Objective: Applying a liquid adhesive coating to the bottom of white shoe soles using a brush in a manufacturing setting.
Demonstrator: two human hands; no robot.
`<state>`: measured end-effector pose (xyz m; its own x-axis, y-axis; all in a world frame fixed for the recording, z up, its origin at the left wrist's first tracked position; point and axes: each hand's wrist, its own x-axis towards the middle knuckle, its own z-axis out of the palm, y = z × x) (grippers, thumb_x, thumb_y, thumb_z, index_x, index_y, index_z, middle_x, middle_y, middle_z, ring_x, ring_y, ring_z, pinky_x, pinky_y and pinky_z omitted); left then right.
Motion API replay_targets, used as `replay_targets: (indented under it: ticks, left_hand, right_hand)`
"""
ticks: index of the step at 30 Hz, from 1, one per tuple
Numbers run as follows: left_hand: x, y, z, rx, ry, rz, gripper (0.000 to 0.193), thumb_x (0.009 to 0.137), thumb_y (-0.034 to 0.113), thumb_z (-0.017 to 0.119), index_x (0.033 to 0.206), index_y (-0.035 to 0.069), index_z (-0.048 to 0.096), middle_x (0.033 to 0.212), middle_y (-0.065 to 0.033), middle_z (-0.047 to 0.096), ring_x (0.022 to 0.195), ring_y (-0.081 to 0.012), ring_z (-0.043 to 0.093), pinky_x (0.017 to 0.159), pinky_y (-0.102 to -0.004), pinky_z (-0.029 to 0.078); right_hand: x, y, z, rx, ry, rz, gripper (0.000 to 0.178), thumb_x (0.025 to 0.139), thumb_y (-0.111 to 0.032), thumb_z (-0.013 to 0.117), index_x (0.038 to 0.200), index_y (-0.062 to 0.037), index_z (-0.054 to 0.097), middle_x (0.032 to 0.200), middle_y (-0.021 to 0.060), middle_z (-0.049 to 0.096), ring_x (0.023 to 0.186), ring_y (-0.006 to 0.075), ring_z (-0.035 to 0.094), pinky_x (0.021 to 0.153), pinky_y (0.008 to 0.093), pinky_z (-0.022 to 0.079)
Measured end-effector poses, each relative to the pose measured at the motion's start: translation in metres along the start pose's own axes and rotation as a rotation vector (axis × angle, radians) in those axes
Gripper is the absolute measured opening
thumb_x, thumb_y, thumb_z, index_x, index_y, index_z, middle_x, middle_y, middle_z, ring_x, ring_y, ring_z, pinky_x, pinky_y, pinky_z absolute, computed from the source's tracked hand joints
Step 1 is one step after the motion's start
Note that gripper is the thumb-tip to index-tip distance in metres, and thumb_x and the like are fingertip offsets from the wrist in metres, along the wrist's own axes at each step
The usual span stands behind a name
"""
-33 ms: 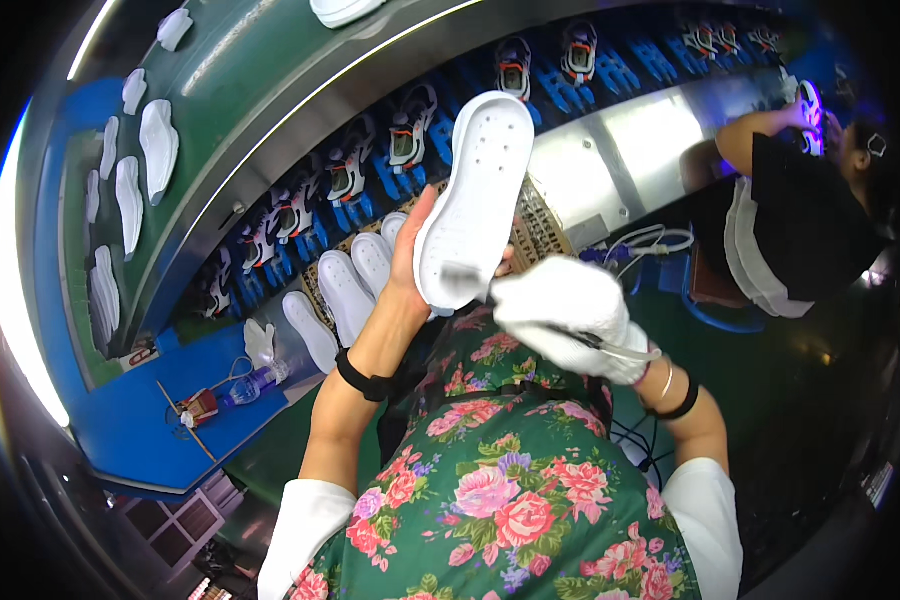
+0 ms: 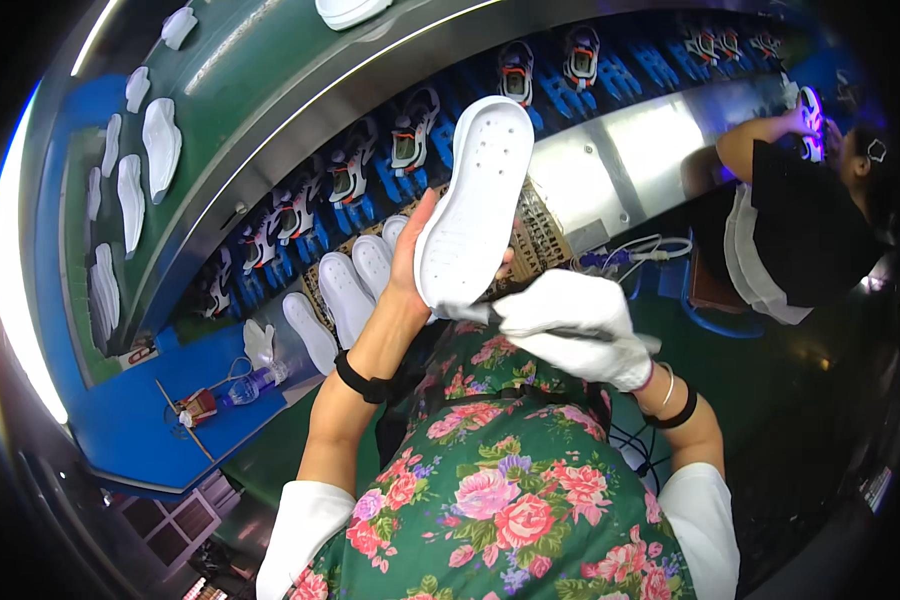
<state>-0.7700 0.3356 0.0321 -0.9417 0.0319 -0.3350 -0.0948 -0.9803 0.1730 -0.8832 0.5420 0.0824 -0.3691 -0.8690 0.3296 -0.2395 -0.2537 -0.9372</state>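
Observation:
A white shoe sole (image 2: 475,200) is held up, its hollow inner side toward me and its heel end nearest. My bare left hand (image 2: 410,255) grips it from behind; the thumb shows along the left edge and fingertips peek out at the right. My right hand (image 2: 570,325), in a white glove, is closed round the handle of a flat brush (image 2: 467,312). The bristles, a little blurred, are at the near rim of the heel. Small holes dot the sole's forefoot. Behind my left forearm stand several more white soles (image 2: 345,290).
Shoe uppers (image 2: 410,135) with orange trim sit on blue racks along the line. White soles (image 2: 160,150) lie on a green belt at the left. A blue table (image 2: 120,430) bears a clear bottle (image 2: 255,388). Another person (image 2: 810,220) works at the right, near a white cable (image 2: 660,245).
The brush has gone from inside the heel down to its near outer rim. My right hand has turned slightly with it; the left hand and sole have hardly moved.

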Motion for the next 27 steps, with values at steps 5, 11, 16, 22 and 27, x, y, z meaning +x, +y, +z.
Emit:
replay_targets:
  ticks: [5,11,16,22,27]
  left_hand:
    - [0.0,-0.007,-0.001,0.049,0.064,0.021,0.073,0.101,0.058,0.038,0.15,0.003,0.038,0.134,-0.0243,0.058,0.106,-0.0453,0.067,0.084,-0.0551,0.06]
    - [0.005,-0.025,0.008,0.112,0.098,-0.095,0.071,0.101,0.057,0.04,0.144,0.001,0.045,0.125,-0.0228,0.063,0.103,-0.041,0.069,0.079,-0.0492,0.062]
    - [0.006,-0.048,0.02,0.119,0.149,-0.188,0.065,0.102,0.053,0.042,0.138,0.0,0.05,0.123,-0.0237,0.064,0.1,-0.0412,0.069,0.076,-0.0472,0.063]
    - [-0.002,-0.057,0.019,0.024,0.119,-0.24,0.067,0.102,0.054,0.04,0.143,0.001,0.046,0.125,-0.0236,0.062,0.103,-0.0434,0.068,0.08,-0.0507,0.061]
    - [-0.016,-0.047,0.015,-0.004,0.054,-0.129,0.07,0.102,0.056,0.038,0.147,0.002,0.042,0.132,-0.0247,0.058,0.107,-0.0454,0.065,0.084,-0.0532,0.059]
  right_hand:
    - [-0.001,0.012,-0.027,0.856,0.61,0.338,0.022,0.09,0.003,0.058,0.11,0.0037,0.067,0.11,0.0168,0.069,0.1,0.0217,0.066,0.09,0.032,0.052]
    - [0.041,-0.005,-0.038,1.079,0.688,0.13,0.024,0.092,0.002,0.058,0.113,0.0035,0.068,0.117,0.0196,0.067,0.098,0.0237,0.067,0.089,0.032,0.053]
    - [0.066,0.0,-0.015,0.861,0.423,0.15,0.023,0.092,0.001,0.058,0.113,0.0025,0.068,0.113,0.018,0.069,0.092,0.0195,0.066,0.084,0.0292,0.053]
    - [0.09,0.016,-0.061,0.42,0.498,-0.076,0.019,0.096,-0.001,0.058,0.111,0.0018,0.069,0.115,0.0144,0.069,0.096,0.0173,0.066,0.088,0.0266,0.054]
    - [0.087,0.006,-0.08,0.917,0.625,-0.074,0.019,0.096,-0.001,0.059,0.112,0.0012,0.068,0.115,0.0172,0.068,0.099,0.0225,0.068,0.085,0.0247,0.058]
